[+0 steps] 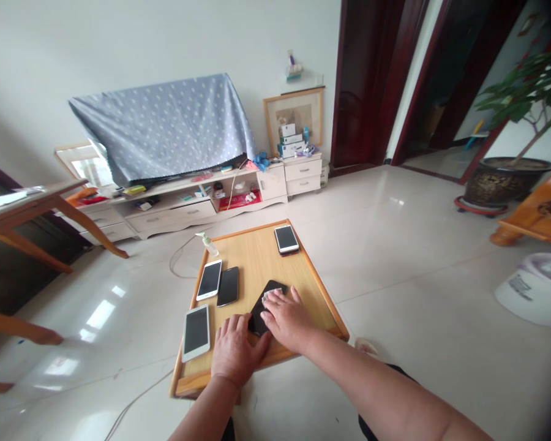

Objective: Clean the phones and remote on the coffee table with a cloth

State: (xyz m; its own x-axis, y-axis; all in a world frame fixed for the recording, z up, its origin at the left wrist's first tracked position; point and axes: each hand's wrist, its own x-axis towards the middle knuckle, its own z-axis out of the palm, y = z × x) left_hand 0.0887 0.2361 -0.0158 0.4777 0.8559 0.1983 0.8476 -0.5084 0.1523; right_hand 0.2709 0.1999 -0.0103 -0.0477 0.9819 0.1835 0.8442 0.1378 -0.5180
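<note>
A black smartphone [257, 320] lies slantwise on a small wooden table [252, 245], screen side up. My left hand [235, 350] grips its near end, the thumb on one side and the fingers on the other. On the phone's upper part, my right hand [288, 317] presses a small white wipe [272, 295] under its fingertips. To the left lie a white phone [209, 280], a black phone [228, 286] and a larger white tablet-like device [196, 331]. A white phone [285, 238] rests on a darker one at the far right corner.
A clear pump bottle [209, 245] stands at the table's far left corner. Raised wooden edging runs around the tabletop. Beyond are a white TV cabinet [174, 214] and a cloth-draped screen [165, 128]. A white bucket [532, 291] and a potted plant [493, 184] stand at right.
</note>
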